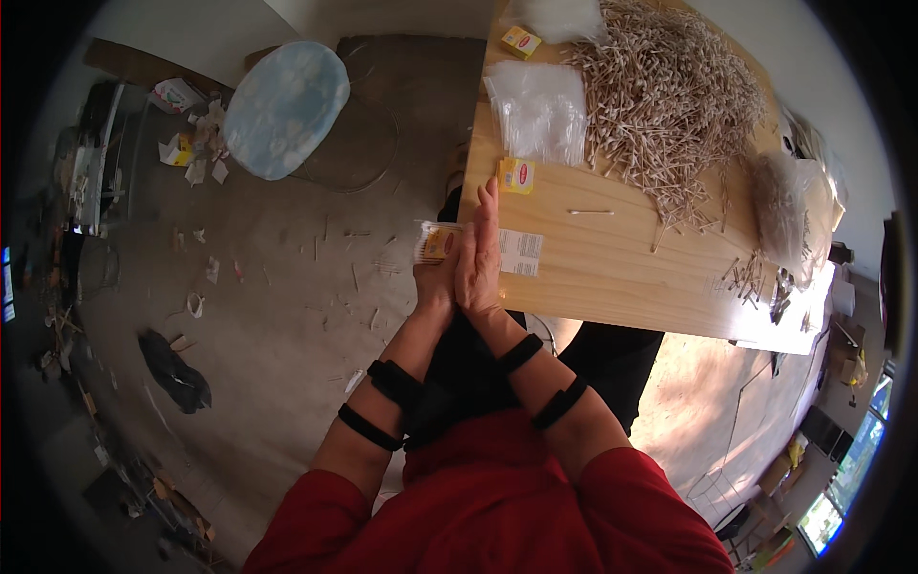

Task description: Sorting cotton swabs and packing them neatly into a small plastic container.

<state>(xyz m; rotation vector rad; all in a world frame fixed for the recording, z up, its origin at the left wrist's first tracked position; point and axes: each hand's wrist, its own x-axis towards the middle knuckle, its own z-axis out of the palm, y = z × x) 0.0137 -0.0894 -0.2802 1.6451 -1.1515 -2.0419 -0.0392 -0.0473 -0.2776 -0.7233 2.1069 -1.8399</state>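
Observation:
At the table's near left corner, my left hand (pixel 436 279) is closed on a small clear packet of cotton swabs (pixel 436 243) with a yellow and red card inside. My right hand (pixel 486 256) stands upright against it, fingers stretched out and palm turned left. The two hands touch, and the palm side of the right one is hidden. Just right of that hand, a white printed slip (pixel 521 253) lies on the table. Beyond the fingertips sits a yellow and red card stack (pixel 516 176). One loose cotton swab (pixel 591 211) lies farther right.
A large heap of cotton swabs (pixel 669 96) covers the far part of the wooden table (pixel 612 277). Clear plastic bags (pixel 537 110) lie left of it, a filled plastic bag (pixel 789 206) at right. A blue-covered stool (pixel 287 110) stands on the littered floor at left.

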